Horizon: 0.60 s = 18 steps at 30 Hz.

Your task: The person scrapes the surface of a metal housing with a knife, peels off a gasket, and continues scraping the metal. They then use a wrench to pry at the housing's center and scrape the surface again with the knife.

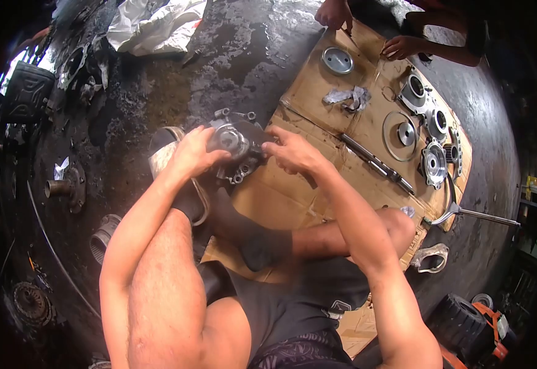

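Observation:
A grey metal gearbox-like housing (234, 144), with a round boss and several bolt lugs, is held above the floor at the cardboard's left edge. My left hand (198, 150) is closed on its left side, thumb across the face. On the opposite side my right hand (294, 150) has its fingers curled at the housing's edge. What sits under the right palm is hidden, though a small dark piece shows below it. A shoe (165, 150) is partly behind my left hand.
On the cardboard (274, 190) lie a long shaft (376, 163), a round metal disc (337, 61), a crumpled rag (348, 98), a thin ring (386, 138) and several castings (433, 163). Another person's hands (397, 47) are at its far edge. A shift fork (447, 212) lies right.

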Available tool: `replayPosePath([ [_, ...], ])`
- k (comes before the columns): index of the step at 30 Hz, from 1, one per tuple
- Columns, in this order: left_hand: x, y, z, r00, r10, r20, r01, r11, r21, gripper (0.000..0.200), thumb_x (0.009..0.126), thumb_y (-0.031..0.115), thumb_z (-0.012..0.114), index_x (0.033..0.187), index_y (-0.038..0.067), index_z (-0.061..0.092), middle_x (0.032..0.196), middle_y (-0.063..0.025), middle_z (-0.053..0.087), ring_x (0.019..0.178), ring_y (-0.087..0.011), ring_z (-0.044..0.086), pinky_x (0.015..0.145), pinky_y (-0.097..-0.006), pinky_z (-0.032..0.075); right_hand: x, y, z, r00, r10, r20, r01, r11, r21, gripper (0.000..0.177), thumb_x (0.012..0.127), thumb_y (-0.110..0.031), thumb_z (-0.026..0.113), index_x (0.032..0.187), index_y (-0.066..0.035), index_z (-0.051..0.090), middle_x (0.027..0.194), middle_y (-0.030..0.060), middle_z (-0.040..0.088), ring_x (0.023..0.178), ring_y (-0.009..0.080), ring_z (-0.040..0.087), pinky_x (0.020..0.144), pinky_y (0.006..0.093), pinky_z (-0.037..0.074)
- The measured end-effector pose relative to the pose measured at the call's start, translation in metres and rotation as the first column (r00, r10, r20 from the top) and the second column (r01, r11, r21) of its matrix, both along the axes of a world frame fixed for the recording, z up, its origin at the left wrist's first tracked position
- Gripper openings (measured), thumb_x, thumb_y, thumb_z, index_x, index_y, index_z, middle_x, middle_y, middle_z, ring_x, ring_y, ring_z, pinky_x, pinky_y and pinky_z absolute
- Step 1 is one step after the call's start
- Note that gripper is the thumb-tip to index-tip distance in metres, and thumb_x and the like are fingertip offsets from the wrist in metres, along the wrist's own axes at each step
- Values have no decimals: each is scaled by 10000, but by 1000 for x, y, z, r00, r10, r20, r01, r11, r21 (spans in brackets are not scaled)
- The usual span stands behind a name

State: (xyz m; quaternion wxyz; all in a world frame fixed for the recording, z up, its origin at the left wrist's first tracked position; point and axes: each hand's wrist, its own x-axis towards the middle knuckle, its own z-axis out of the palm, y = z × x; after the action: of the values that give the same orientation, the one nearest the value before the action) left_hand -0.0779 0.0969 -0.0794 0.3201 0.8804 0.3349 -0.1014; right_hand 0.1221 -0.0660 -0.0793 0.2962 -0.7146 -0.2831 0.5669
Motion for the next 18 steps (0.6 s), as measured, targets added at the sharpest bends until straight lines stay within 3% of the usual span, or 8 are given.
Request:
replayPosePath([
  [10, -1, -1, 1, 1000, 13, 6, -13, 1000, 15, 805, 745, 442, 818, 1325, -50, 554, 1413, -292, 489, 1343, -387, 464, 1129, -413, 364, 15, 18, 9, 979, 182, 94, -180, 983, -28, 414, 949, -260, 574, 1308, -60, 527, 772, 75, 624, 554, 161, 556, 481, 332, 473],
  [18, -1, 0, -1, 1000, 12, 14, -12, 1000, 6, 801, 740, 443, 819, 1312, -55, 563, 1409, -298, 489, 1335, -389, 471, 1123, -415, 372, 14, 18, 12, 982, 173, 82, -168, 984, -60, 429, 944, -276, 580, 1332, -100, 532, 735, 69, 614, 566, 165, 568, 494, 340, 480],
])
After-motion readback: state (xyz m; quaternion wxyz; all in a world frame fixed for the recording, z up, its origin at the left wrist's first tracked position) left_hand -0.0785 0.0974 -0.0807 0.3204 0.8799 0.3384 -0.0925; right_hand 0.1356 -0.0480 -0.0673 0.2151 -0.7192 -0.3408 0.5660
